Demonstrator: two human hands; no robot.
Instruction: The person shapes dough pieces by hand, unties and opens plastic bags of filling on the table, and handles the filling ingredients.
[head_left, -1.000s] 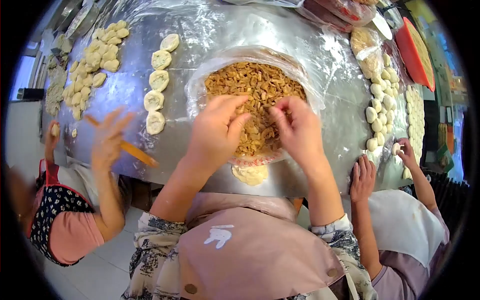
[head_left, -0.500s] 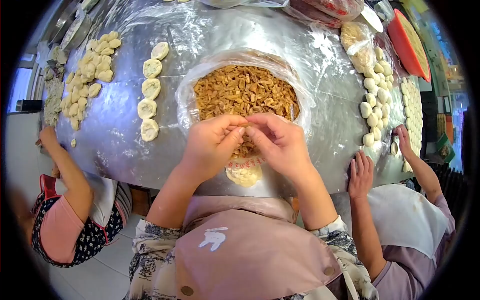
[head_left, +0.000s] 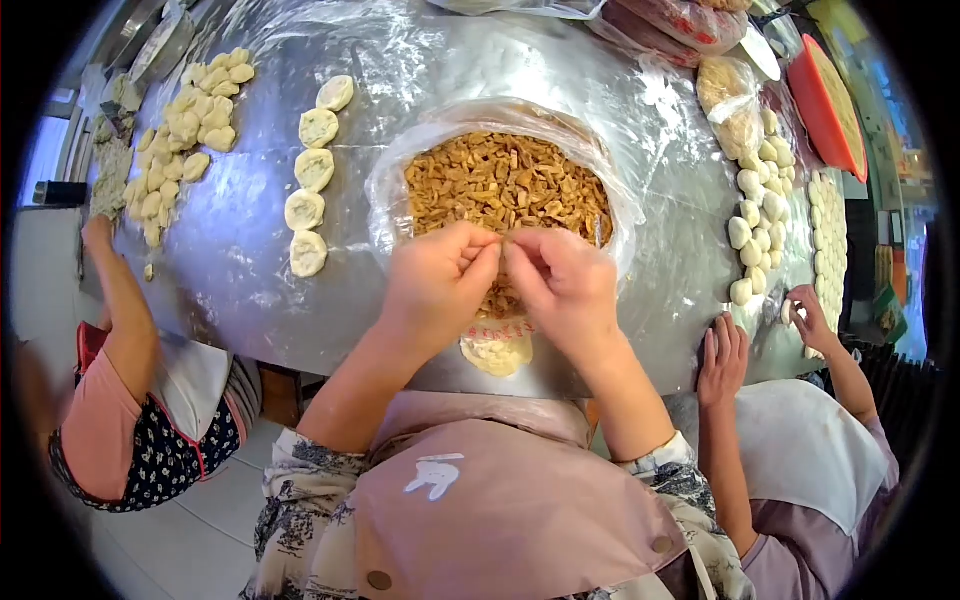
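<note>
My left hand (head_left: 437, 283) and my right hand (head_left: 563, 285) meet fingertip to fingertip over the near side of a clear plastic bag (head_left: 628, 215). Both are closed in a pinch, and whatever lies between the fingertips is too small and hidden to name. Brown chopped filling (head_left: 510, 180) fills the open bag. Just below my wrists, a flat pale round of dough (head_left: 497, 355) rests by the table's front edge, partly under the bag's red-printed edge.
Filled dough rounds (head_left: 315, 170) stand in a column to the left, with dough pieces (head_left: 185, 130) beyond. Dough balls (head_left: 750, 235) lie right, near a red basin (head_left: 828, 105). Co-workers' hands (head_left: 724, 362) are at the steel table's (head_left: 250, 300) right and left edges.
My fingertips have drawn closer together in the pinch. The whole view has shifted slightly. The right co-worker's far hand has curled, and the left co-worker's arm has moved.
</note>
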